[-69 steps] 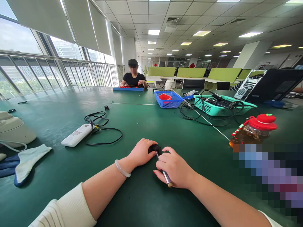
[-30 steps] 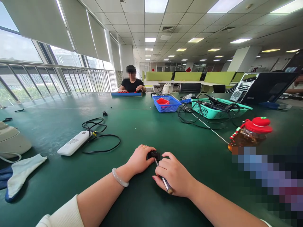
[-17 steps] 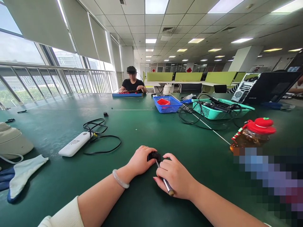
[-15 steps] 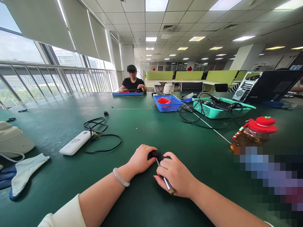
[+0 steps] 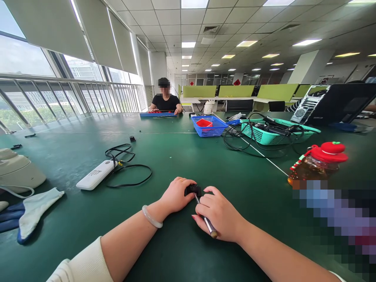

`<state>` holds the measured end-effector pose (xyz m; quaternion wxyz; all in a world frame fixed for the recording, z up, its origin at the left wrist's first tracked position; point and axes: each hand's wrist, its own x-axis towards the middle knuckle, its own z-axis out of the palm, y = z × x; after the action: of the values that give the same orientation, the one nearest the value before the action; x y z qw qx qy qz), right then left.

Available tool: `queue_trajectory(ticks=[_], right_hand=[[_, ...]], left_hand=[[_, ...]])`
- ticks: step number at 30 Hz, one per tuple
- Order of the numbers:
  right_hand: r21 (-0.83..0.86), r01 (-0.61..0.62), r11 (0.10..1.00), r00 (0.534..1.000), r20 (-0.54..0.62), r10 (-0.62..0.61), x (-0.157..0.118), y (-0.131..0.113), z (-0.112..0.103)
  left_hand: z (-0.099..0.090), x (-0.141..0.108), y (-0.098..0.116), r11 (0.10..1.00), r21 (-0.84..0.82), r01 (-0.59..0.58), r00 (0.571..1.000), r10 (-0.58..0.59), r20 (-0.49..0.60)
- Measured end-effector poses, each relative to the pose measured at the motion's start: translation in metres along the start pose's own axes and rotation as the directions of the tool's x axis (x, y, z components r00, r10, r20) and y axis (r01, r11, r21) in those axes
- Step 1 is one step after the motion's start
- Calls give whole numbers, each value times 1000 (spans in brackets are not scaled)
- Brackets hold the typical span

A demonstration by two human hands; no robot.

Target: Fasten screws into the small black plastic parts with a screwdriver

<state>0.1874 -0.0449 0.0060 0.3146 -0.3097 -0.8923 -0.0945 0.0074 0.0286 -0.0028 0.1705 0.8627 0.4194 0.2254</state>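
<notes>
The left hand (image 5: 177, 194) partly hides the small black block (image 5: 196, 188); the picture cuts off the glove (image 5: 37, 207) toward the tabletop's (image 5: 164, 254) left edge; a patch (image 5: 337, 211) rightward is pixelated

The desk (image 5: 158, 156) looks smooth and faintly glossy, the power bank (image 5: 96, 175) smooth white plastic, the glove (image 5: 37, 211) matt cloth.

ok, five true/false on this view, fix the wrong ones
1. The left hand holds a small black part. True.
2. The tool is in the left hand. False: the right hand holds the tool, its tip at the part.
3. The white device lies left of both hands. True.
4. The red tray sits in the green basket. False: the red tray is in the blue basket.
5. The bracelet is on the left wrist. True.
</notes>
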Motion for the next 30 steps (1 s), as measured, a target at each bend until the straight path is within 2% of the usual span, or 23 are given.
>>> queue_trajectory(ticks=[30], right_hand=[[-39,28,999,999,-14,-28,0,0,-1]], left_hand=[[0,-1,1,1000,-9,7,1000,-7,1]])
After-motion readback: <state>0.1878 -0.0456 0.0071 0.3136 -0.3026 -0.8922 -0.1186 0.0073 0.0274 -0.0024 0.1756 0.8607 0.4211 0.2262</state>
